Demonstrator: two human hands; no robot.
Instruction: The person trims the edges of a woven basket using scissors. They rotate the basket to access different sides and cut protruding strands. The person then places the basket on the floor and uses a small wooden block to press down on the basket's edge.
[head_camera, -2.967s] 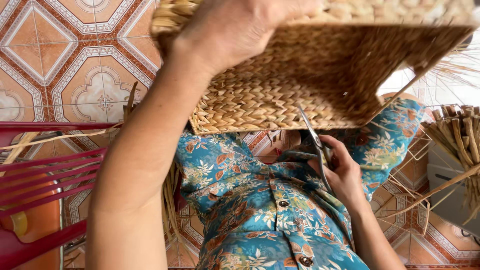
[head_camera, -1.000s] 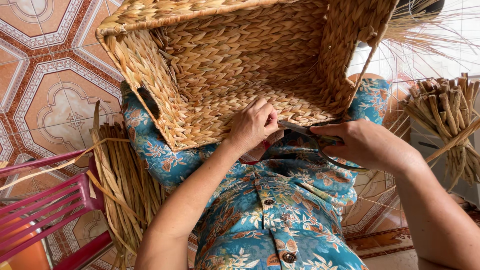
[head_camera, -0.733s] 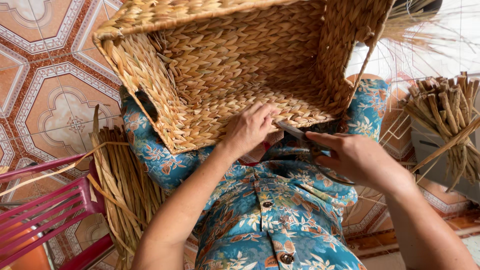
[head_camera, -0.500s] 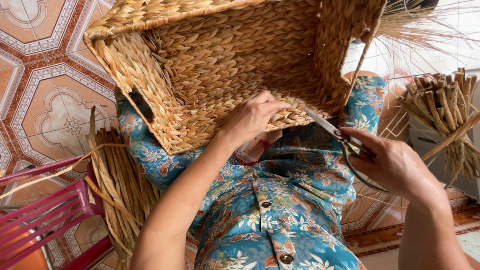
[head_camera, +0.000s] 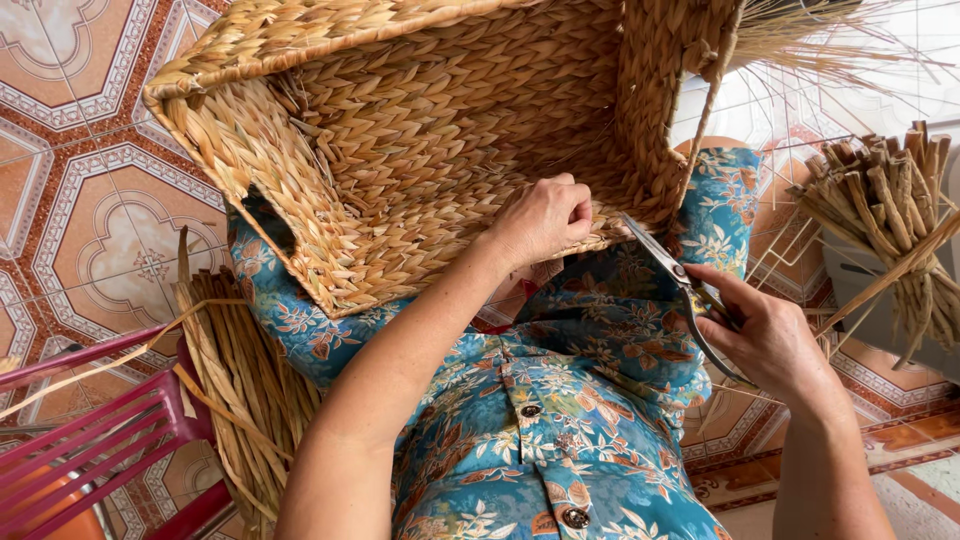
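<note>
Gripping scissors (head_camera: 672, 272), the right hand (head_camera: 765, 340) has withdrawn; left hand (head_camera: 545, 218) still pinches the basket (head_camera: 400, 140).

Red plastic chair (head_camera: 90, 440) beside dried reed bundle (head_camera: 240, 380).

The floor (head_camera: 70, 150) is covered with patterned tiles in terracotta, cream and dark red, with large octagon shapes and small flower ornaments inside. These tiles are seen best from 9 to 11 o'clock, and again at 4 o'clock. At 8 o'clock stands a red plastic chair (head_camera: 90, 450) with slats, only partly in view. At 1 to 2 o'clock the floor looks very bright, almost white, because strong daylight falls there. At 3 o'clock, near the right edge, a grey surface (head_camera: 880, 300) shows, but it is not clear what it is.
</note>
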